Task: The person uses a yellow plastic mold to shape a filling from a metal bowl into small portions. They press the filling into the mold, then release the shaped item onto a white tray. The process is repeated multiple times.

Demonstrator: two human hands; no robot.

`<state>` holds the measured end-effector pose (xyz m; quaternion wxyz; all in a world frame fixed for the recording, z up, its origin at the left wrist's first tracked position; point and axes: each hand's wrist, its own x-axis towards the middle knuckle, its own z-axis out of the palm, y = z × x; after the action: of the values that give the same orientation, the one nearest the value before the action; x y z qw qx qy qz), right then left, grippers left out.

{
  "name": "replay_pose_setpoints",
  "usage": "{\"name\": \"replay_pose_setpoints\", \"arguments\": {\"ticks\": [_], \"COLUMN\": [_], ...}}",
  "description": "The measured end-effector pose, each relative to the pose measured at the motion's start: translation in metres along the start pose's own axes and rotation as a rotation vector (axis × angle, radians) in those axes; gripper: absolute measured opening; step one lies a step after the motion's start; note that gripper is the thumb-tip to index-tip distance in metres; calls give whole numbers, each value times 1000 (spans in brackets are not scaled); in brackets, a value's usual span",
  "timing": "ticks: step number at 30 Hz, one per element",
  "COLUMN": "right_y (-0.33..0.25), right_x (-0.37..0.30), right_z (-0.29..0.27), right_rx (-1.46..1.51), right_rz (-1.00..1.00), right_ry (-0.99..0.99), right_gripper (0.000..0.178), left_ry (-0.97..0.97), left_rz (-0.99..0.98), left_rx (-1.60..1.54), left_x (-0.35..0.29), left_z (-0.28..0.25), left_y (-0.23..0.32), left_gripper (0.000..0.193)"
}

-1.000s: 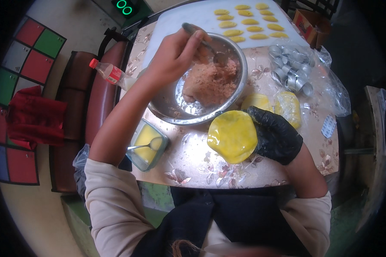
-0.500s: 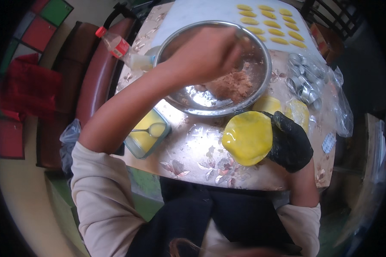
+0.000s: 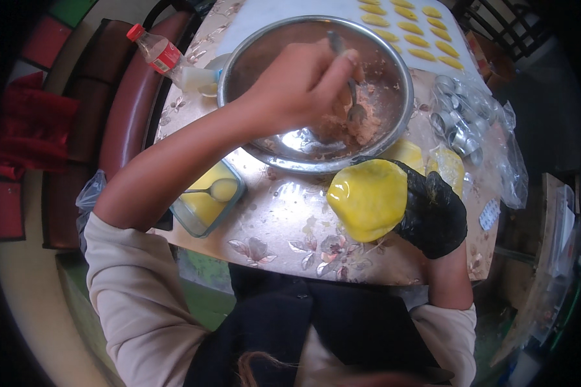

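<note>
While the bare left hand (image 3: 297, 80) reaches over the rim of the large round steel mixing bowl (image 3: 239, 61), its fingers are closed around the handle of a metal spoon (image 3: 348, 84). The spoon's head points down into the pinkish minced filling (image 3: 361, 119), which lies heaped toward the right side of the bowl's floor, just below and right of the gripping fingers.

Right hand (image 3: 432, 213), in a black glove: palm up beside the bowl's near rim, fingers cupped under a flat round yellow dough wrapper (image 3: 368, 197). The wrapper rests on the glove and overhangs it to the left, above the table. It lies near the bowl but apart from the spoon.

Table, covered with a glossy floral plastic cloth (image 3: 284, 238). Items on it:
- Small rectangular glass dish of yellow liquid (image 3: 203, 206), with a second spoon (image 3: 216, 189) lying in it, below the left forearm.
- Clear plastic bottle with a red cap (image 3: 158, 51), lying at the far left edge.
- More yellow dough rounds (image 3: 448, 168), just beyond the gloved hand.
- Clear bag of small metal tart moulds (image 3: 461, 122), right of the bowl.
- White sheet (image 3: 271, 13) at the far side carrying rows of yellow filled pieces (image 3: 410, 32).
</note>
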<state>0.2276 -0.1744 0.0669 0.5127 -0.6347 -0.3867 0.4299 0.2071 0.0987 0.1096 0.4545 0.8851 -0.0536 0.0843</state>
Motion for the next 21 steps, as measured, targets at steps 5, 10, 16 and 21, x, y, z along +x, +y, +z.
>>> {"name": "replay_pose_setpoints", "arguments": {"ticks": [5, 10, 16, 21], "right_y": [12, 10, -6, -17], "right_x": [3, -6, -3, -3], "right_z": [7, -3, -7, -4], "right_rx": [1297, 1275, 1390, 1375], "right_rz": [-96, -42, -69, -1], "right_ry": [-101, 104, 77, 202], "right_gripper": [53, 45, 38, 34], "left_ry": [44, 142, 222, 234], "left_rz": [-86, -100, 195, 114], "left_rx": [-463, -644, -417, -256], "left_x": [-3, -9, -38, -48], "left_z": [-14, -34, -60, -46], "left_y": [-15, -22, 0, -7], "left_gripper": [38, 41, 44, 38]}}
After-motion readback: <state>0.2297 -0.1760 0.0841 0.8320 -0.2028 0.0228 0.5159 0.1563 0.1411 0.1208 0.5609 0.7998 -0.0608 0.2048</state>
